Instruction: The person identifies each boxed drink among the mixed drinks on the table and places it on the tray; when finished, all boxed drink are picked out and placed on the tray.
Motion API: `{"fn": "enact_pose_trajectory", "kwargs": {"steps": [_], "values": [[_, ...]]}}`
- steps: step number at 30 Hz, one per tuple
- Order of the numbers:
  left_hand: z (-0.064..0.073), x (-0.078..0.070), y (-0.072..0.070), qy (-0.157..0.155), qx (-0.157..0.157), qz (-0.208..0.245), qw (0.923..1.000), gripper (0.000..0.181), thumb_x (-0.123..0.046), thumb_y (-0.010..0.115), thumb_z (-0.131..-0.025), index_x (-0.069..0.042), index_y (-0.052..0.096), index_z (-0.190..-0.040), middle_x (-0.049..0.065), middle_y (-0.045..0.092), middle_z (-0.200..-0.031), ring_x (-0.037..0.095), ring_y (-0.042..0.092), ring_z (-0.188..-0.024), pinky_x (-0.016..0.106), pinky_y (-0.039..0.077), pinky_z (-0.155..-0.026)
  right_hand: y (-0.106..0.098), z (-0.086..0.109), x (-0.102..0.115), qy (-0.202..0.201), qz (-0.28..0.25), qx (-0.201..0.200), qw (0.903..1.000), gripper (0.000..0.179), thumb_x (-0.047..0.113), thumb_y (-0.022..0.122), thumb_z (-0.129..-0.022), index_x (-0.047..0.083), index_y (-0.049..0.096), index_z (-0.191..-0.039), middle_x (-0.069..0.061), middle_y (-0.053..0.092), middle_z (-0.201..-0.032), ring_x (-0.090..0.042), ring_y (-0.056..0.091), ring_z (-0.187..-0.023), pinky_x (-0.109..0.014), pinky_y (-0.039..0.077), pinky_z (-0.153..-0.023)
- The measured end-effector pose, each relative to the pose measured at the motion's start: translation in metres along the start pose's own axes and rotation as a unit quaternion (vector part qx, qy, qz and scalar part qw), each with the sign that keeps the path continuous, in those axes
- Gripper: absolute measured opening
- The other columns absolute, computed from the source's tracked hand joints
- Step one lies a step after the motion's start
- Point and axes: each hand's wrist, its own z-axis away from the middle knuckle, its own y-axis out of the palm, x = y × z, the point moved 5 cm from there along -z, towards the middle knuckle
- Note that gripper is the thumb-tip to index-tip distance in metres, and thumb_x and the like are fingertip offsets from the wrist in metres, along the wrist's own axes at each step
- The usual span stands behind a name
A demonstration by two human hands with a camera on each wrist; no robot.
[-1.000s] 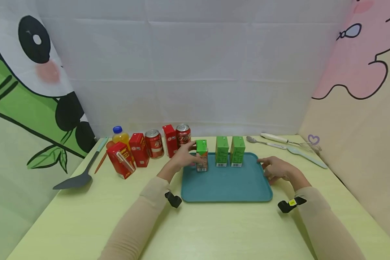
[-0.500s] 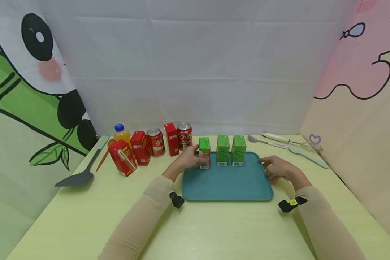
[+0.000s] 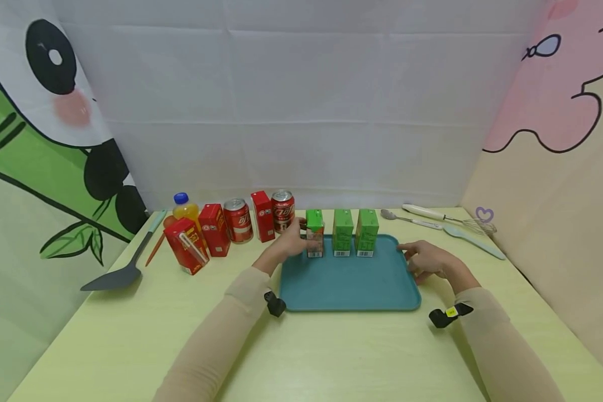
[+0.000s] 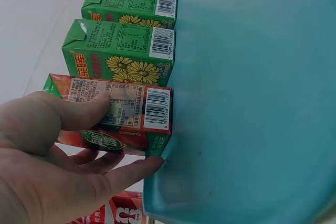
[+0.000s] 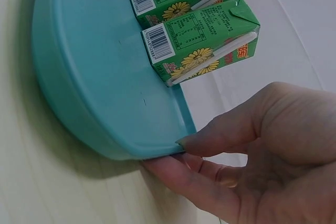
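The right hand (image 3: 427, 261) pinches the teal tray (image 3: 352, 287) by its rim; farther in, the left hand (image 3: 289, 242) grips a red-and-green drink carton (image 3: 315, 228) upright at the tray's far left, beside two chrysanthemum-drink cartons (image 3: 343, 233). Probably light and squeezable, it wants gentle pressure on its flat sides.

A creased, pale grey sheet (image 3: 301, 111) hangs behind the yellowish table (image 3: 352, 357). The left wall (image 3: 20, 301), pale green, shows green leaves (image 3: 72, 242) and a cartoon face (image 3: 92, 120) with 1 black eye (image 3: 62, 72); the right wall (image 3: 558, 212), beige, a pink, black-outlined shape (image 3: 537, 106).
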Motion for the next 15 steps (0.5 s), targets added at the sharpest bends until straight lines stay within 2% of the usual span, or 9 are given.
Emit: {"fn": "enact_pose_trajectory", "kwargs": {"steps": [9,15], "values": [[-0.0014,-0.0001,-0.0020,0.005,0.001,0.003,1.0000,0.074,-0.014,0.070,-0.095,-0.005,0.024,-0.152,0.019,0.039,-0.148,0.034,0.040,-0.137,0.051,0.040,-0.108,0.0001,0.0011,0.0032,0.001,-0.008,0.003,1.0000,0.075,-0.011,0.049,-0.083,-0.007,0.026,-0.154,-0.035,0.037,-0.140,-0.025,0.059,-0.084,-0.043,0.059,-0.065],[-0.0007,0.0028,-0.0010,-0.007,0.014,0.019,0.9997,0.075,-0.014,0.070,-0.095,-0.005,0.022,-0.152,0.018,0.033,-0.153,0.034,0.042,-0.134,0.047,0.050,-0.094,0.0008,0.0013,0.0026,0.002,-0.001,0.003,1.0000,0.075,-0.011,0.050,-0.082,-0.007,0.027,-0.154,-0.036,0.037,-0.141,-0.026,0.059,-0.088,-0.042,0.059,-0.064]]}}
